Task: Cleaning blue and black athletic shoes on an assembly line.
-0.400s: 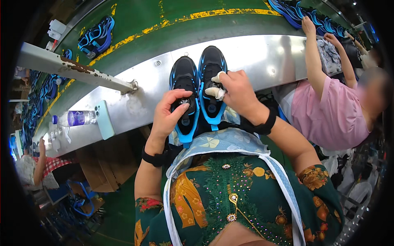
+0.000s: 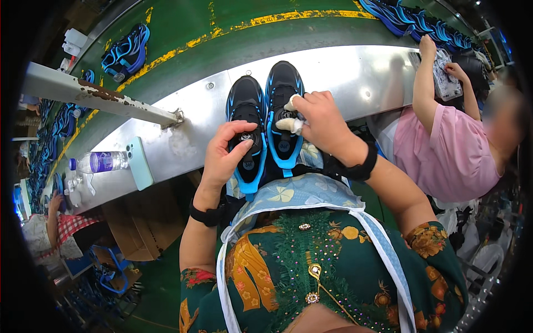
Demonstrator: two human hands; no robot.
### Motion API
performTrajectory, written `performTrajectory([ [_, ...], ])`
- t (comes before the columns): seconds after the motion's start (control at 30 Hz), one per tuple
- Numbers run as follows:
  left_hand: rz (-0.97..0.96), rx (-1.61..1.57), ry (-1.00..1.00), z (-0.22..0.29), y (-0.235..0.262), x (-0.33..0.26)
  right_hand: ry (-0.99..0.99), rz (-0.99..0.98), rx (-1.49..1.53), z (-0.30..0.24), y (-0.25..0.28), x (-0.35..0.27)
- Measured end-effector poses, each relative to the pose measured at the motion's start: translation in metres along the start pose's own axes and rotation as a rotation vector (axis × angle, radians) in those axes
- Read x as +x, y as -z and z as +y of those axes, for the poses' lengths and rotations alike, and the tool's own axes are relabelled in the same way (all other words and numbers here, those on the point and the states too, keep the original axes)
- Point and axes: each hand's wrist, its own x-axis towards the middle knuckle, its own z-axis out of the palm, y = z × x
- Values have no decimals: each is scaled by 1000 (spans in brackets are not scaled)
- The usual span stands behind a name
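Note:
Two black sneakers with bright blue trim stand side by side on the metal bench (image 2: 355, 77), toes pointing away from me. My left hand (image 2: 222, 155) is curled over the tongue of the left sneaker (image 2: 244, 94), thumb and fingertips gripping it on either side. On the right sneaker (image 2: 284, 77), my right hand (image 2: 325, 125) grips around the tongue and lace area. Pale finger covers sit on its thumb and index finger. The sneakers' heels face me, close to my blue patterned apron (image 2: 283, 191).
A white post (image 2: 105, 97) with chipped paint rises at the left, near a bottle (image 2: 100, 162) and a light green phone (image 2: 139, 164). More sneakers (image 2: 126, 53) lie on the green conveyor (image 2: 183, 25) beyond. A co-worker in pink (image 2: 444, 150) works at the right; another person sits far left.
Both hands keep their places on the sneakers. The view has shifted slightly. At the right, the co-worker's arms have moved a little; at far left, the other person's hand is at a sneaker.

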Motion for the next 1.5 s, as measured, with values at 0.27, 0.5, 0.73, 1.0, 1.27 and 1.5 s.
performTrajectory([
  [0.27, 137, 502, 1, 14, -17, -4, -16, 138, -13, -6, -17, -7],
  [0.5, 84, 595, -185, 28, -6, 1, 37, 14, 146, 5, -2, 21],
  [0.73, -132, 64, 44, 13, 12, 4, 38, -347, 100, 11, -33, 64],
  [1.0, -254, 233, -62, 15, 18, 13, 12, -585, 191, 15, -44, 78],
  [1.27, -107, 213, 73, 27, 9, 9, 62, -449, 212, 18, -51, 77],
  [1.5, -73, 436, -108, 32, 2, 7, 41, -394, 325, 25, -55, 73],
])
